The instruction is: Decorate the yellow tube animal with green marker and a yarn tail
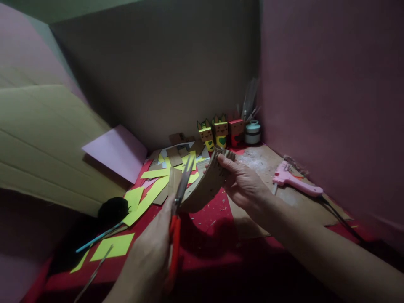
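My left hand [154,242] is wrapped round a pair of scissors with red handles [174,244], their blades pointing up and away from me. Beside the blades, my right hand [241,181] pinches the top edge of a curved piece of cardboard [202,191] between thumb and fingers. This piece hangs over the red cloth and shows a ragged corrugated edge at the top. A narrow cardboard strip [174,181] stands just behind the scissors; whether my left hand holds it too I cannot tell.
Yellow paper strips [148,202] and cardboard scraps litter the red cloth [205,248] at left. Three small box-headed figures [221,130] stand at the back near a teal and white pot [253,132]. A pink glue gun [296,182] lies on a cardboard sheet [261,168] at right.
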Motion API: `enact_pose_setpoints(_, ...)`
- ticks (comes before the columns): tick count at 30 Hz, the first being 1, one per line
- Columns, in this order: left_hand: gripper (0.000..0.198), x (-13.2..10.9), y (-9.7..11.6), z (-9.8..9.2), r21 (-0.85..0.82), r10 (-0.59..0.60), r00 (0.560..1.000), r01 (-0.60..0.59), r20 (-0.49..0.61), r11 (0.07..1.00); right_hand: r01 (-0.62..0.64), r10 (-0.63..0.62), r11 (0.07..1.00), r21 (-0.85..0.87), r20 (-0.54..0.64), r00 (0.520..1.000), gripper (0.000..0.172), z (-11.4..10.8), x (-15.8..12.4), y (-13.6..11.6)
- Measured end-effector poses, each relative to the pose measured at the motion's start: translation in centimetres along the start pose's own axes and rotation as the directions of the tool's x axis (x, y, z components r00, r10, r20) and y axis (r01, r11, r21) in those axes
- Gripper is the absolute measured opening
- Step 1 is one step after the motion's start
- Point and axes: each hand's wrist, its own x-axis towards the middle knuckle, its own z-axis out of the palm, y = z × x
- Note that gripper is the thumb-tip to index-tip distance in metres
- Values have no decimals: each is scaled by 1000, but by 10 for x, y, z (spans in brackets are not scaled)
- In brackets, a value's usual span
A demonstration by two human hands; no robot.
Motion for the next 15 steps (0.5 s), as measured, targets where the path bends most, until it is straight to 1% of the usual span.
enact_pose_setpoints(2,50,4,10,0,114,147,988,-152,56,982,-49,49,998,45,-5,999,21,1,0,1)
enact_pose_setpoints(4,57,7,17,1,226,237,965,-257,111,940,-74,76,993,87,-20,997,16,1,1,1)
enact_pose_setpoints(5,57,9,19,1,272,261,957,-287,126,919,-79,82,992,101,-31,996,15,2,0,1)
enact_pose_setpoints(7,54,10,23,5,320,280,953,-303,118,897,-94,100,989,111,-49,994,12,3,0,1)
enact_pose_setpoints(9,49,9,26,11,353,288,954,-299,86,886,-116,122,986,119,-48,991,11,3,-2,1)
enact_pose_setpoints(11,49,8,27,17,363,283,957,-284,57,888,-122,128,984,131,-42,991,11,2,-3,1)
enact_pose_setpoints(13,53,7,27,22,345,267,963,-265,41,901,-103,105,986,135,-10,994,13,0,-5,2)
enact_pose_setpoints(15,56,8,24,24,306,246,969,-244,35,920,-83,78,990,110,54,996,16,-3,-7,3)
